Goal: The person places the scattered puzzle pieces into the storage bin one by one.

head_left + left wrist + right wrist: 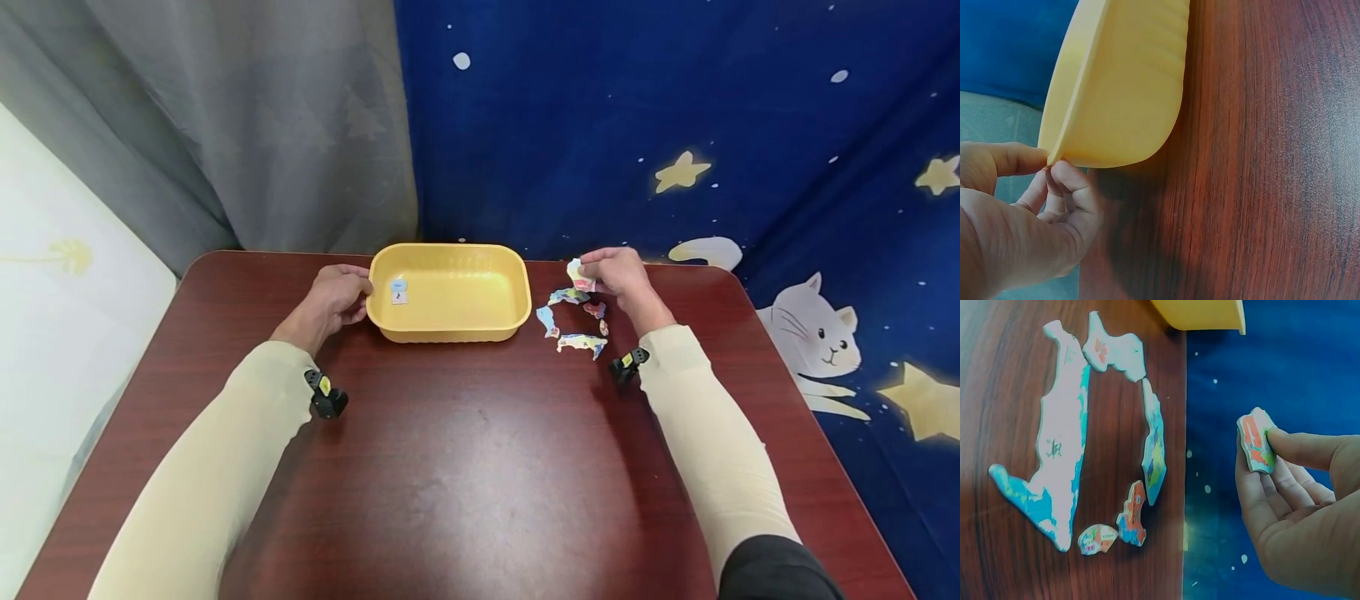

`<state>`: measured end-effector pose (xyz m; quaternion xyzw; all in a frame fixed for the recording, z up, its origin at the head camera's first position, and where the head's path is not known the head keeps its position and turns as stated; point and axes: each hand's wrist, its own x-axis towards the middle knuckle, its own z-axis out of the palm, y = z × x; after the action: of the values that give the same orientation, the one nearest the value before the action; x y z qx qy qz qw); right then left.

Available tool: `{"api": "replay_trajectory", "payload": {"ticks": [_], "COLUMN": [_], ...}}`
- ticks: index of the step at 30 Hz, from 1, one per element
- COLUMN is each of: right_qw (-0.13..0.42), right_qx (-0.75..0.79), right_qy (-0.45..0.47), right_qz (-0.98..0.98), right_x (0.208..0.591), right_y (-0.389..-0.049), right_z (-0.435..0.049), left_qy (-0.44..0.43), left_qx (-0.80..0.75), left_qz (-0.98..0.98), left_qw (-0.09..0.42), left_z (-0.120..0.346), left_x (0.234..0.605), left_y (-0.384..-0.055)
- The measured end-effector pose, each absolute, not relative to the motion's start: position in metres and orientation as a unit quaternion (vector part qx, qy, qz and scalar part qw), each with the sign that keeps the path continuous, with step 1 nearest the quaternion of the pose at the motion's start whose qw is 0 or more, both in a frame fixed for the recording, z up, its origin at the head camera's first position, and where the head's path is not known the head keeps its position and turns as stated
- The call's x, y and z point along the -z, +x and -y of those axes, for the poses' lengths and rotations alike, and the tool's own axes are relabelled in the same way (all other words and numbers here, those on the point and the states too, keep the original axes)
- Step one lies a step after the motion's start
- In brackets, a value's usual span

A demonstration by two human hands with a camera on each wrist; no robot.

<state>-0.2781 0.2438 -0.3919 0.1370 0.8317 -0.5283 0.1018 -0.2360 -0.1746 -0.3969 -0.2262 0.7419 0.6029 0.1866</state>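
A yellow plastic basin (450, 333) stands near the far edge of the table. My left hand (333, 302) pinches its left rim between thumb and finger, as the left wrist view also shows. To the right of the basin, my right hand (618, 275) holds a small printed puzzle piece (1257, 442) between thumb and fingers, raised off the table. Below that hand, several flat puzzle pieces lie in a rough ring: a long pale piece (1060, 444), a white-and-blue piece (1116, 353), a narrow blue-green piece (1154, 447), a red piece (1132, 515) and a small rounded piece (1097, 539).
Inside the basin, towards its left end, are a light blue and white sticker or label (399, 292). The dark red wooden table (465, 467) ends just behind the basin. Beyond it hang a grey curtain (300, 125) and a blue starry cloth (555, 125).
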Motion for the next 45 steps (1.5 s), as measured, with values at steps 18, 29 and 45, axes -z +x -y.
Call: {"api": "replay_trajectory", "payload": {"ticks": [18, 29, 45], "right_qw": [0.119, 0.124, 0.157], "right_qx": [0.588, 0.602, 0.654], "right_qy": [0.123, 0.092, 0.078], "right_qz": [-0.791, -0.783, -0.736], "right_x": [0.384, 0.382, 0.383], "right_y": [-0.282, -0.282, -0.285], "right_z": [-0.225, -0.206, -0.174], "left_qy": [-0.214, -0.22, -0.222], "left_qx": [-0.608, -0.603, -0.601], "left_qz": [-0.743, -0.744, -0.745], "left_qw": [0.18, 0.184, 0.184], "left_z": [0.174, 0.174, 0.174], "left_x": [0.399, 0.398, 0.398], "left_y": [-0.236, -0.235, -0.235]}}
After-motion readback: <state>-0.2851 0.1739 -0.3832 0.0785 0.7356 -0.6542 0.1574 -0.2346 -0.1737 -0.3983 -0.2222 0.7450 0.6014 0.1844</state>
